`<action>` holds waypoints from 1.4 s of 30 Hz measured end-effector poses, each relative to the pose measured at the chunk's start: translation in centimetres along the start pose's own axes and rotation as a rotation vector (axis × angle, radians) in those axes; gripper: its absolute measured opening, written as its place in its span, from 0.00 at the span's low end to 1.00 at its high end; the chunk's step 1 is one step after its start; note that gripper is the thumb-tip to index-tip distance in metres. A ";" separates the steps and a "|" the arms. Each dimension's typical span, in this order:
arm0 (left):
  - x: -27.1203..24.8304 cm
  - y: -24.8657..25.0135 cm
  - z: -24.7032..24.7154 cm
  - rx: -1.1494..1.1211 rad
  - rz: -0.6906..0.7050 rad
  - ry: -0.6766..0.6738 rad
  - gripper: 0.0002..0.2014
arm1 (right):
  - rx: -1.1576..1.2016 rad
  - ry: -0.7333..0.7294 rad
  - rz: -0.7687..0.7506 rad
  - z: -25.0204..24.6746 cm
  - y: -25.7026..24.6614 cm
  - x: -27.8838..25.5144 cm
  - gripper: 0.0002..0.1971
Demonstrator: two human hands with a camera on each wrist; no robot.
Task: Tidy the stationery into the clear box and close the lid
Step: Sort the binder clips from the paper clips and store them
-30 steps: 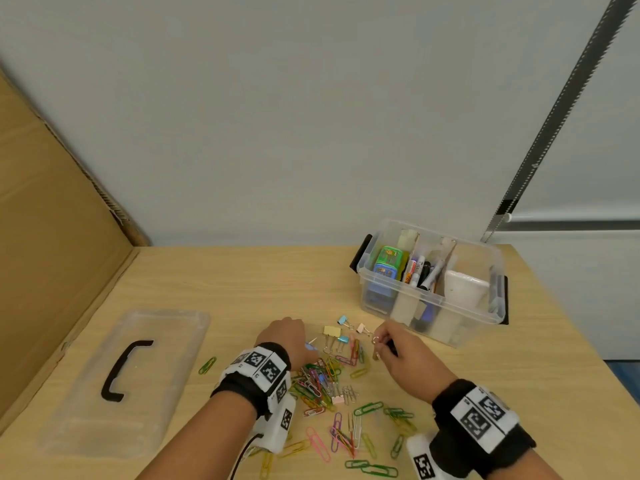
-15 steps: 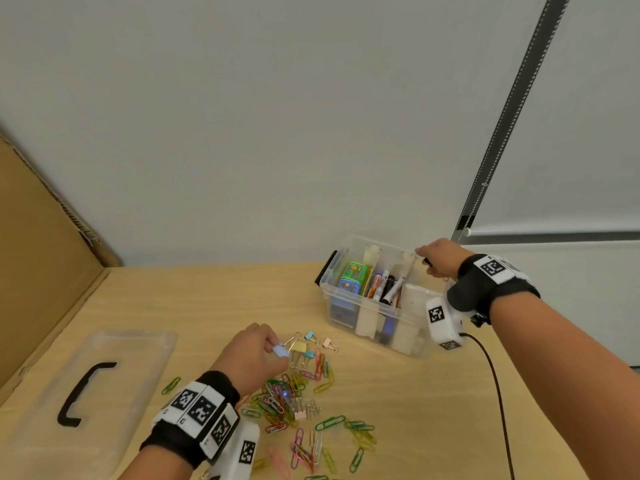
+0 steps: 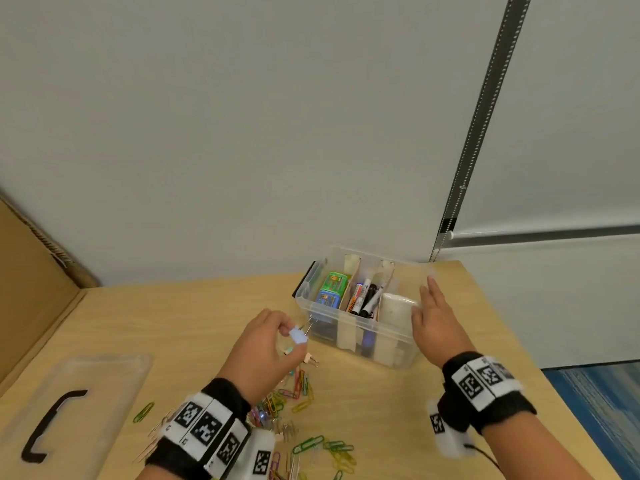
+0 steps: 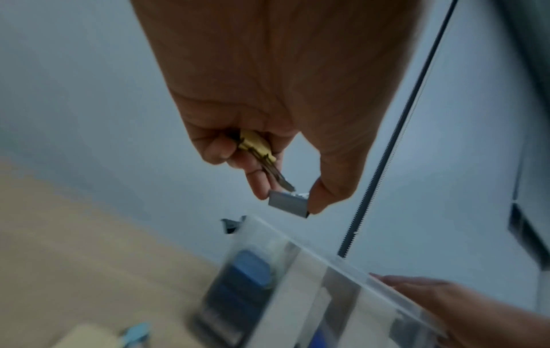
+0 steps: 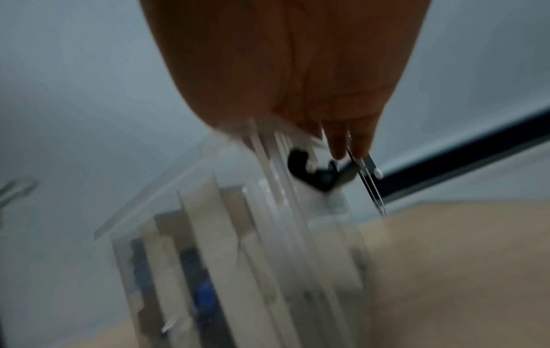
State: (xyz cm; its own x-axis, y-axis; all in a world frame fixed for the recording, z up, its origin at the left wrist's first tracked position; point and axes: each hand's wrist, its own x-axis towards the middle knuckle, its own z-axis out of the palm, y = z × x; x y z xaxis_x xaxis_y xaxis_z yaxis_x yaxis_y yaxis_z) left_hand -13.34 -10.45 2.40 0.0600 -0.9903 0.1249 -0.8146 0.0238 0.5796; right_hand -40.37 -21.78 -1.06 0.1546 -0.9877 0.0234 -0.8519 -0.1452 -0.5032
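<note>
The clear box (image 3: pixel 398 355) stands open on the desk, holding markers, small tins and white items. Just left of its front wall, above the desk, my left hand (image 3: pixel 293 339) pinches a pale blue binder clip (image 3: pixel 298 335). The left wrist view shows that clip (image 4: pixel 288 203) between my forefinger and thumb, and a yellow binder clip (image 4: pixel 256 144) tucked in the curled fingers. My right hand (image 3: pixel 427 303) hovers at the box's right end, fingers straight, holding nothing. In the right wrist view its fingertips (image 5: pixel 337 148) are by the box's black latch (image 5: pixel 312 171).
The clear lid (image 3: pixel 104 382) with a black handle lies flat at the left, next to a cardboard sheet (image 3: pixel 31 278). Several coloured paper clips (image 3: pixel 304 445) and binder clips (image 3: pixel 310 360) lie scattered on the desk (image 3: pixel 194 323) in front of me. The wall is close behind the box.
My left hand has risen off the pile and moved toward the box with the blue clip. My right hand has drawn back from the box's far right rim, fingers now spread.
</note>
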 end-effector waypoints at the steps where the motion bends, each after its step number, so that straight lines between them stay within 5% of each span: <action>1: 1.0 1.5 0.1 -0.006 0.035 0.013 0.11 | 0.048 0.035 -0.014 0.5 0.2 -0.2 0.26; 7: 8.8 9.8 4.0 0.141 0.209 0.066 0.15 | 0.254 0.216 -0.051 2.3 0.8 -0.5 0.25; 15: 17.0 14.5 9.7 0.552 0.256 -0.312 0.20 | 0.296 0.291 -0.075 3.1 1.3 -0.5 0.27; 22: 19.3 14.8 10.6 0.412 0.196 -0.507 0.38 | 0.313 0.291 -0.075 3.3 1.3 -0.5 0.27; 24: 19.4 15.0 10.0 0.350 0.216 -0.493 0.35 | 0.307 0.300 -0.093 3.1 1.2 -0.5 0.27; 29: 16.8 14.2 5.9 0.062 0.267 -0.337 0.19 | 0.269 0.264 -0.079 2.9 1.4 -0.4 0.27; 37: 6.0 3.2 -1.0 -0.057 0.190 -0.073 0.15 | 0.187 0.302 -0.052 2.1 0.9 -1.0 0.26; 42: -0.4 -5.0 -0.8 0.163 -0.055 -0.139 0.12 | 0.095 0.424 -0.349 2.1 -3.3 -4.9 0.21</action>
State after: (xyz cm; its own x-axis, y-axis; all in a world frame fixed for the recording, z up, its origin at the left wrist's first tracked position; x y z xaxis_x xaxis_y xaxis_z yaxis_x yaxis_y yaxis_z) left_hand -8.80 -10.04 0.08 0.0360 -0.9991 -0.0226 -0.8955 -0.0423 0.4431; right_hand -37.24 -16.38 -1.34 0.1878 -0.8215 0.5384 -0.7342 -0.4815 -0.4786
